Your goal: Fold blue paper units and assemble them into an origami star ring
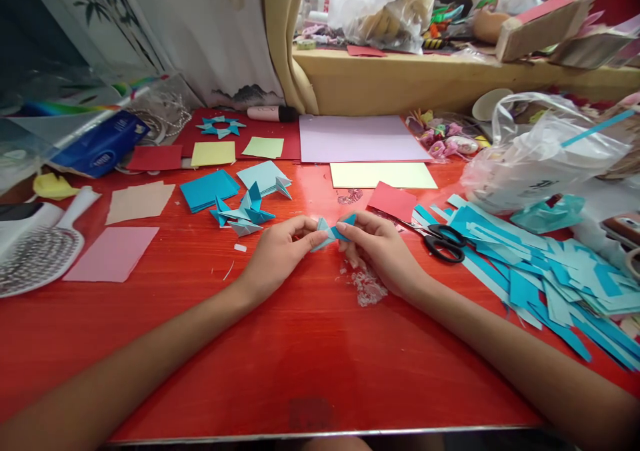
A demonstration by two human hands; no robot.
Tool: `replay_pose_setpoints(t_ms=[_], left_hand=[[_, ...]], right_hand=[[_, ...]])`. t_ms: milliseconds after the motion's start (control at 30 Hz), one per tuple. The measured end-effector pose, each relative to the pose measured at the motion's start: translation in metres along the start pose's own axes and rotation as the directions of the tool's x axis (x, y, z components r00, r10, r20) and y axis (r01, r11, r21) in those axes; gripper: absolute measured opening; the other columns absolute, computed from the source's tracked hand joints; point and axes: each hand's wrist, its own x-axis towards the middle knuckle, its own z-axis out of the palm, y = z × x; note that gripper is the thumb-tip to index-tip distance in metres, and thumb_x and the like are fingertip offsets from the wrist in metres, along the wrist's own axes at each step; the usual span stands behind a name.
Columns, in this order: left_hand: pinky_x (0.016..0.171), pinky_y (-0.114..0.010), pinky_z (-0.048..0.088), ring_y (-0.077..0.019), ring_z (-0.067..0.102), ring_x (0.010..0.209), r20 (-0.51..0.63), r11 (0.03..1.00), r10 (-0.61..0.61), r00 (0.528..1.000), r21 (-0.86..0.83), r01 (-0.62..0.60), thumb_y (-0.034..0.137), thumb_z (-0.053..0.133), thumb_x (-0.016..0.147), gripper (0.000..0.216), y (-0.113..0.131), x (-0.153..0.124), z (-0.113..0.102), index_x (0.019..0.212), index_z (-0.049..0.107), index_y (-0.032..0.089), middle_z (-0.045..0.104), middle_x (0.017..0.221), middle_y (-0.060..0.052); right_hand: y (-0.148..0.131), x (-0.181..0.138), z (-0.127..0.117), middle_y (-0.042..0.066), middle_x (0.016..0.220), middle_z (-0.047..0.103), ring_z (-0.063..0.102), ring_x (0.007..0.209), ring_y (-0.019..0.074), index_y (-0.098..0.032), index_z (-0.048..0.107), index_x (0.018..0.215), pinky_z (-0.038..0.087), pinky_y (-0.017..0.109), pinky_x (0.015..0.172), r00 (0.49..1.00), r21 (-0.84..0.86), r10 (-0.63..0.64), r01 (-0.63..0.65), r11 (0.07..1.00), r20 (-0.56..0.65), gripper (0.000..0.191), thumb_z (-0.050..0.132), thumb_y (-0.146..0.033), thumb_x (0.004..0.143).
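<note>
Above the middle of the red table, my left hand (pixel 287 248) pinches a light-blue folded paper piece (pixel 323 236) between thumb and fingers. Opposite it, my right hand (pixel 373 241) grips a darker blue folded paper piece (pixel 345 227). The two pieces meet between my fingertips; whether they are joined I cannot tell. Beyond my left hand lie several blue folded paper pieces (pixel 245 210), a stack of blue paper squares (pixel 209 190) and light-blue squares (pixel 263 174). Black-handled scissors (pixel 444 243) rest right of my right hand, their blades partly over a red paper square (pixel 393 201).
Blue paper strips (pixel 545 264) are heaped at the right, by a plastic bag (pixel 545 151). At left are pink squares (pixel 113 254) and a hairbrush (pixel 45 258). A blue paper ring (pixel 221 127) and a lilac sheet (pixel 365 138) lie at the back.
</note>
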Motion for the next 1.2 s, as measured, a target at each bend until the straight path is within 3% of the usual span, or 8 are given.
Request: replay_pose_setpoints(t_ms=[167, 467, 733, 833, 933, 1000, 1067, 1200], left_hand=[[0.051, -0.018, 0.031, -0.0056, 0.037, 0.055, -0.030, 1.000, -0.007, 1.000, 0.009, 0.008, 0.036, 0.054, 0.082, 0.021, -0.001, -0.001, -0.001, 0.074, 0.054, 0.016, 0.045, 0.064, 0.004], [0.041, -0.020, 0.027, -0.0063, 0.034, 0.041, -0.041, 0.994, -0.113, 0.993, 0.005, 0.113, 0.039, 0.052, 0.082, 0.023, -0.002, -0.001, -0.001, 0.076, 0.055, 0.017, 0.038, 0.048, 0.006], [0.060, -0.020, 0.038, -0.0086, 0.050, 0.067, 0.085, 1.000, -0.006, 0.996, -0.020, 0.008, 0.033, 0.057, 0.080, 0.018, -0.007, 0.002, 0.000, 0.077, 0.052, 0.016, 0.056, 0.072, 0.002], [0.056, -0.017, 0.038, -0.0058, 0.048, 0.060, 0.095, 0.995, -0.011, 0.995, -0.096, 0.020, 0.030, 0.057, 0.080, 0.016, -0.006, 0.002, -0.001, 0.078, 0.052, 0.015, 0.055, 0.068, 0.003], [0.041, -0.016, 0.034, -0.0044, 0.043, 0.045, 0.057, 0.979, -0.029, 0.998, -0.199, 0.040, 0.031, 0.057, 0.080, 0.017, -0.002, 0.000, -0.001, 0.080, 0.049, 0.017, 0.052, 0.060, 0.005], [0.038, -0.018, 0.038, -0.0071, 0.048, 0.043, 0.086, 0.959, -0.023, 0.996, -0.279, 0.046, 0.030, 0.057, 0.080, 0.017, 0.000, -0.002, 0.000, 0.083, 0.046, 0.018, 0.052, 0.058, 0.005], [0.043, -0.022, 0.046, -0.0106, 0.056, 0.047, 0.155, 0.940, 0.024, 0.988, -0.339, 0.030, 0.027, 0.057, 0.080, 0.017, 0.002, -0.004, 0.000, 0.088, 0.046, 0.017, 0.056, 0.062, 0.004], [0.049, -0.024, 0.049, -0.0099, 0.057, 0.049, 0.291, 0.940, 0.106, 0.951, -0.342, 0.000, 0.027, 0.055, 0.081, 0.015, 0.003, -0.007, 0.000, 0.088, 0.053, 0.014, 0.060, 0.064, 0.000]], right_hand=[[0.002, -0.001, 0.000, -0.005, 0.048, 0.050, 0.046, 0.040, 0.0063, -0.016, 0.054, 0.071, 0.041, 0.020, 0.042, 1.000, -0.056, -0.004, 0.002, 0.998, -0.020, 0.022, 0.059, -0.036, 0.081], [0.001, -0.002, 0.003, -0.004, 0.048, 0.053, 0.048, 0.041, 0.0071, -0.015, 0.053, 0.070, 0.038, 0.020, 0.043, 0.999, -0.123, -0.015, 0.012, 0.992, -0.029, 0.023, 0.059, -0.035, 0.081], [0.004, -0.001, -0.001, -0.004, 0.050, 0.053, 0.050, 0.044, 0.0074, -0.016, 0.053, 0.071, 0.037, 0.020, 0.044, 0.998, -0.213, -0.012, 0.027, 0.977, 0.067, 0.025, 0.060, -0.038, 0.080], [0.004, 0.001, -0.003, -0.004, 0.052, 0.053, 0.049, 0.042, 0.0075, -0.017, 0.050, 0.071, 0.038, 0.021, 0.043, 0.998, -0.123, -0.005, 0.012, 0.992, 0.057, 0.029, 0.053, -0.043, 0.084], [0.006, 0.008, -0.005, -0.003, 0.064, 0.053, 0.049, 0.045, 0.0076, -0.018, 0.051, 0.079, 0.038, 0.021, 0.041, 0.998, -0.022, -0.050, 0.049, 0.999, -0.036, 0.031, 0.044, -0.047, 0.087], [0.008, 0.017, -0.005, -0.002, 0.070, 0.053, 0.048, 0.048, 0.0074, -0.019, 0.052, 0.083, 0.038, 0.022, 0.043, 0.987, -0.103, -0.109, 0.098, 0.990, -0.114, 0.029, 0.045, -0.047, 0.086], [0.010, 0.031, -0.001, -0.001, 0.074, 0.054, 0.049, 0.053, 0.0079, -0.019, 0.053, 0.085, 0.040, 0.023, 0.050, 0.976, -0.281, -0.186, 0.148, 0.948, -0.114, 0.024, 0.049, -0.043, 0.085], [0.007, 0.066, 0.021, 0.002, 0.078, 0.055, 0.050, 0.064, 0.0108, -0.016, 0.054, 0.093, 0.040, 0.025, 0.059, 0.918, -0.642, -0.392, 0.339, 0.688, 0.065, 0.018, 0.052, -0.032, 0.085]])
